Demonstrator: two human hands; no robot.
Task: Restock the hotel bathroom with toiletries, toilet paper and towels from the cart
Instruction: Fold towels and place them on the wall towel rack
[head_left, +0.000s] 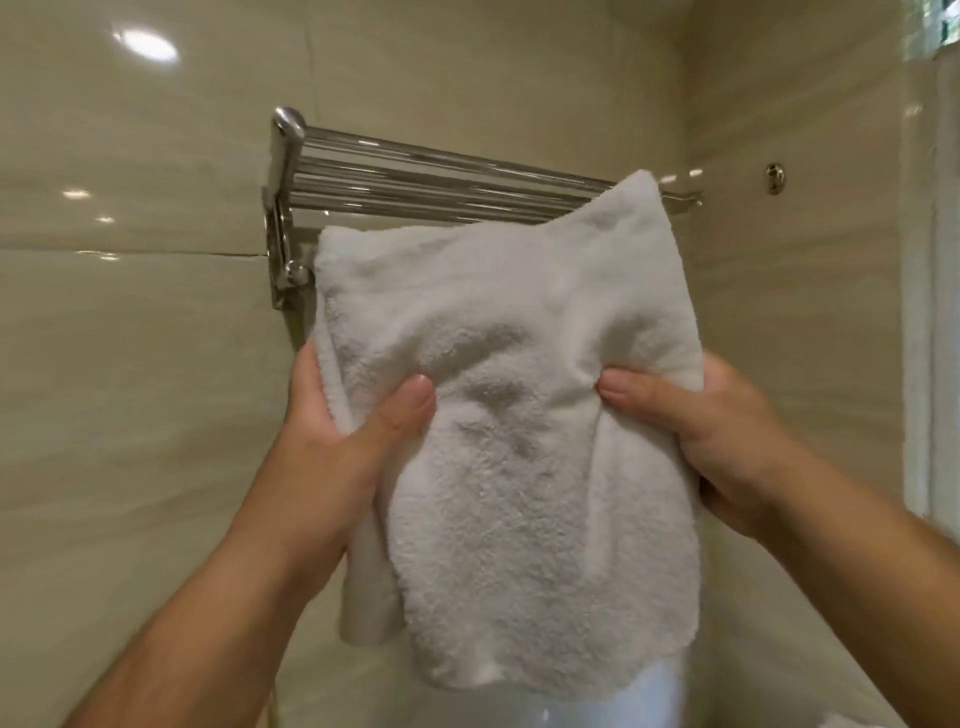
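Head view: our left hand (337, 431) and right hand (737, 447) pinch the towel (519, 467) at nine and three o'clock; bunched, it may slide off the rack (441, 182).

The towel (519, 415) is soft, fluffy white cloth. The towel rack (415, 176) is shiny metal. The wall tiles (130, 364) are smooth and glossy.

No legible text anywhere
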